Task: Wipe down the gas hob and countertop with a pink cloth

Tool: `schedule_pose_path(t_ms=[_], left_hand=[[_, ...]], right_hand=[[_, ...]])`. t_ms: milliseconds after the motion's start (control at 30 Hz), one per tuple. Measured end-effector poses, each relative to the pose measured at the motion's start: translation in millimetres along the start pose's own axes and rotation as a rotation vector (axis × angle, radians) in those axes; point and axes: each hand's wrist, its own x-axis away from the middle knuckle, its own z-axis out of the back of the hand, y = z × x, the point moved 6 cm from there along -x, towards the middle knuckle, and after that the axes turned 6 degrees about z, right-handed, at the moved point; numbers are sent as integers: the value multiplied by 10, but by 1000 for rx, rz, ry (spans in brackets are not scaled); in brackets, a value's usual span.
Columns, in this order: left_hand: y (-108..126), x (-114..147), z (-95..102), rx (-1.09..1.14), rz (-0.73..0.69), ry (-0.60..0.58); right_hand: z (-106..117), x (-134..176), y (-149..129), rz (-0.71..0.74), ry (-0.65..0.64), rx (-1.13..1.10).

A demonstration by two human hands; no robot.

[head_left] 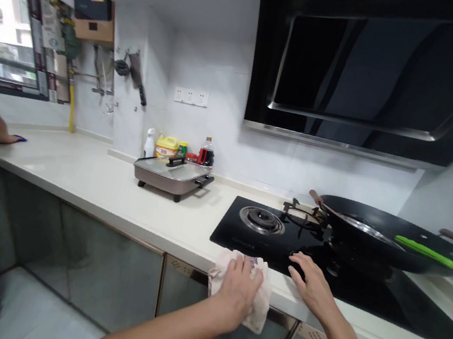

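My left hand (237, 293) presses a pale, stained cloth (259, 308) onto the front edge of the counter, its fingers curled over the fabric. Part of the cloth hangs down past the edge. My right hand (312, 279) is at the front of the black gas stove (230, 225), fingers apart and slightly bent, with nothing seen in it. Whether its fingertips touch the glass, I cannot tell. Left of that hand is a round burner (262, 220); the second burner stand (305, 216) lies farther back.
A large wok (371, 240) covers the stove's right side, with a green-handled tool (425, 252) in it. An electric pan (170, 177) stands on the counter (117, 197), bottles behind it. At far left, another person's hand (0, 133) presses a blue cloth (19, 139). A range hood (356, 69) hangs overhead.
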Motion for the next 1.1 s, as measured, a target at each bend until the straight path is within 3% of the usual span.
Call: schedule_pose_path(t_ms=[133,233,433,567,700,867,1000,1100], left_hand=[[66,-57,-108,-3,-5,-32],[11,17,-44,2,-60,27],[-93,165,101,-41,-217,183],[-341,210,102,-110,-318,227],[-923,297,118,-151,-323,270],[-1988,492,213,-161,-242,292],[-2903,692,462,-154,-76,237],[-3455,828,691,-168,113,166]], right_hand=[[-493,25,214,26,-77,44],[-689,127,372,15,-134,84],[-728,235,547,1,-239,110],[-714,275,545,-54,-316,87],[-688,311,518,-73,-353,67],[-684,320,537,-73,-362,56],[-702,320,583,-88,-358,44],[-696,333,595,-94,-352,34]])
